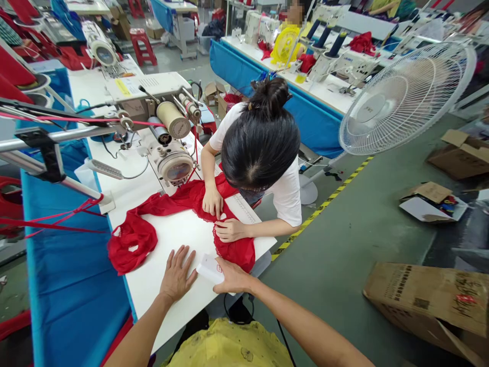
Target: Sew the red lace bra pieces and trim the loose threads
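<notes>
My left hand [177, 276] rests on the white sewing table [171, 239] with its fingers spread, holding nothing. Close beside it, my right hand [234, 278] grips a white rectangular block [209, 269] with rounded edges; what kind of thing it is I cannot make out. Red fabric with lace trim [235, 251] lies just past my right hand. Across the table a co-worker bends over it, with one hand [213, 201] and the other hand [229, 230] on the red cloth around a small white piece. Another bunched part of the red fabric [133, 239] lies at the left.
A sewing machine [173, 165] stands at the table's back left, red straps running to it. A white fan [405, 99] is at the right. Cardboard boxes [428, 300] sit on the floor beyond yellow-black tape [324, 206]. Blue cloth [72, 285] hangs at the left.
</notes>
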### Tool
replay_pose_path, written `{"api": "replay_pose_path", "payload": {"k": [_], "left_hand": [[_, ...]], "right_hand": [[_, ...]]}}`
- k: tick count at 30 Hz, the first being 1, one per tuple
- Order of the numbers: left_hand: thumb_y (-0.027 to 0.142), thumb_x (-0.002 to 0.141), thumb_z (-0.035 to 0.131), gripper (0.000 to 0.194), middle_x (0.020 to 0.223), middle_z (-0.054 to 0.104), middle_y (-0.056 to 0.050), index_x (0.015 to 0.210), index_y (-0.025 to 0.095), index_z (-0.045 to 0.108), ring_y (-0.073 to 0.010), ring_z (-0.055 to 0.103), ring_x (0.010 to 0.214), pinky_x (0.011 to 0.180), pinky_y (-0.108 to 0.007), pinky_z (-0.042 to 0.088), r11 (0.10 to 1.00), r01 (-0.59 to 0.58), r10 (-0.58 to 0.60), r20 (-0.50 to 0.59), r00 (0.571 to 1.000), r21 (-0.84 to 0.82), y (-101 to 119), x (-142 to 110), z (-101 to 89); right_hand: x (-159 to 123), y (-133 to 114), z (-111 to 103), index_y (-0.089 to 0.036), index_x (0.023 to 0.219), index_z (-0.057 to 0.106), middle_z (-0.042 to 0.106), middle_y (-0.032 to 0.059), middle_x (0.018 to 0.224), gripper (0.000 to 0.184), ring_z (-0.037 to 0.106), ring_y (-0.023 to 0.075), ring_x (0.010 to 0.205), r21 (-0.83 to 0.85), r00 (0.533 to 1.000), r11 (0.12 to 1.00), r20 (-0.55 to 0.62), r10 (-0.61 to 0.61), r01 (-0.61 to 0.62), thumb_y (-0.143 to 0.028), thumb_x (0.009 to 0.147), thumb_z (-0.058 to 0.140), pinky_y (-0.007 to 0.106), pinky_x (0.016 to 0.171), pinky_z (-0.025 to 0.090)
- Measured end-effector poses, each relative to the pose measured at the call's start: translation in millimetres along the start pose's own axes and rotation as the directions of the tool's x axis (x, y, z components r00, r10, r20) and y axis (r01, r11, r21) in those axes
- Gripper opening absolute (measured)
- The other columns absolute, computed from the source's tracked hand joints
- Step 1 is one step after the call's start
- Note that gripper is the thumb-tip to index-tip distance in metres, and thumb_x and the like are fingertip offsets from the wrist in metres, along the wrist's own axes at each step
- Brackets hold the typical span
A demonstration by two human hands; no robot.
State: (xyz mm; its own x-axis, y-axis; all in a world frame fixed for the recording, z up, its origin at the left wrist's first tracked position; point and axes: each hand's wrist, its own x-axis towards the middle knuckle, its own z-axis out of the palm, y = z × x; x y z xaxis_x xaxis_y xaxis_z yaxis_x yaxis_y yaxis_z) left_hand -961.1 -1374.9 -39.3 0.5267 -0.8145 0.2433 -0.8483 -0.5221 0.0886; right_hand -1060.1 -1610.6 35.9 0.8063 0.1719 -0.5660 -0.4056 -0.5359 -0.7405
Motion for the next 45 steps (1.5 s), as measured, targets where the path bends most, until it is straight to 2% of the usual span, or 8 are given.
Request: {"api": "replay_pose_path", "payload": {"k": [45], "left_hand": [[0.038,0.094,0.048,0.051,0.143,0.052,-0.019,0.141,0.016,0.05,-0.0331,0.039,0.141,0.119,-0.055,0.021,1.0,0.008,-0.008,0.001,1.0,-0.016,0.8,-0.3,0.2]], "right_hand": [[-0.8,-1.5,-3.6,-0.022,0.114,0.047,0.059,0.0027,0.104,0.061,0.058,0.0227,0.09,-0.016,1.0,1.0,0.022,0.01,-0.009,-0.04,0.063,0.075,0.028,0.068,0.04]]}}
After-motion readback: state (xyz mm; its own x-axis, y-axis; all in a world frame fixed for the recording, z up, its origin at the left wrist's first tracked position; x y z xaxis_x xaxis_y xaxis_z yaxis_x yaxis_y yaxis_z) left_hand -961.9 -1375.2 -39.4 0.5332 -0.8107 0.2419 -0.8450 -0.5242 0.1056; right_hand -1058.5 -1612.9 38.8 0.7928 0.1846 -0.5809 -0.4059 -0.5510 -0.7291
